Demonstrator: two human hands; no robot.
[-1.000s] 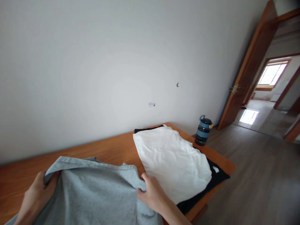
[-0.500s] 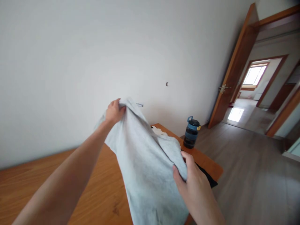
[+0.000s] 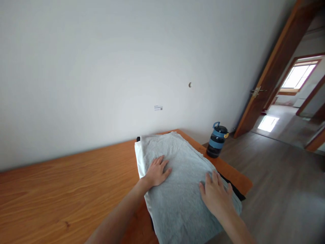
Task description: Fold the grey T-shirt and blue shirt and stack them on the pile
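Head view: left hand (image 3: 156, 172) and right hand (image 3: 217, 194) spread wide, palms down, on one gray garment (image 3: 182, 196).
It overhangs the near edge of one table (image 3: 63, 189), with white cloth (image 3: 139, 157) and black cloth (image 3: 237, 192) peeking out beneath; wood stretches left; one bottle (image 3: 216, 143).

No wording can be read. The one piece of print is a small label (image 3: 158, 108) on the pale wall (image 3: 88, 67), close to the centre of the frame and slightly above its middle. It carries a few short rows of tiny dark characters, too small and blurred to make out, with a little dark square (image 3: 161, 109), resembling a printed code, at its lower right end.
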